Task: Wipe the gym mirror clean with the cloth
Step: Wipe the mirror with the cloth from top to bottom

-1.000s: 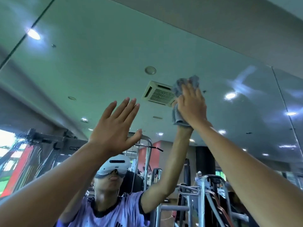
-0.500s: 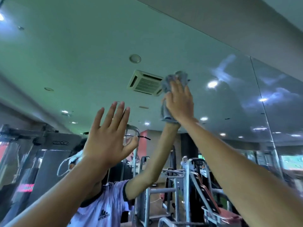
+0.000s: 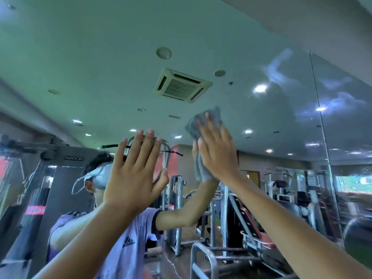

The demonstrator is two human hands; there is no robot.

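Right hand (image 3: 218, 156) presses grey cloth (image 3: 203, 125) flat against mirror (image 3: 100, 57); left hand (image 3: 132, 178) raised, fingers spread

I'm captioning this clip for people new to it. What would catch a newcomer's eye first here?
Two raised hands at centre: the right hand presses a grey cloth flat against the mirror, and the left hand is spread open just left of it. Whitish smears streak the glass at upper right.
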